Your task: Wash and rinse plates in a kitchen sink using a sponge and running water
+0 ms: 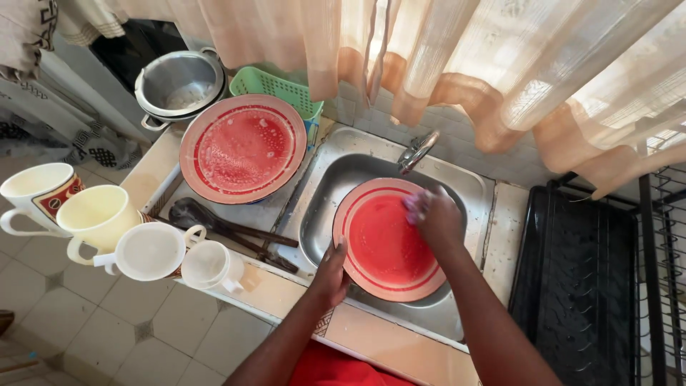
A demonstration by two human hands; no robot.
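Note:
A red plate (379, 243) with a pale rim leans tilted inside the steel sink (325, 196). My left hand (331, 275) grips its lower left rim. My right hand (434, 216) presses a small pink-purple sponge (414, 205) against the plate's upper right part. The tap (418, 150) stands just above the plate. Soap film covers the plate's face.
A second soapy red plate (243, 149) leans on the drainboard at left. Dark ladles (214, 225) lie below it. Several cream cups (100, 218) line the counter edge. A steel pot (180, 84) and green basket (275, 86) sit behind. A black dish rack (575, 279) stands right.

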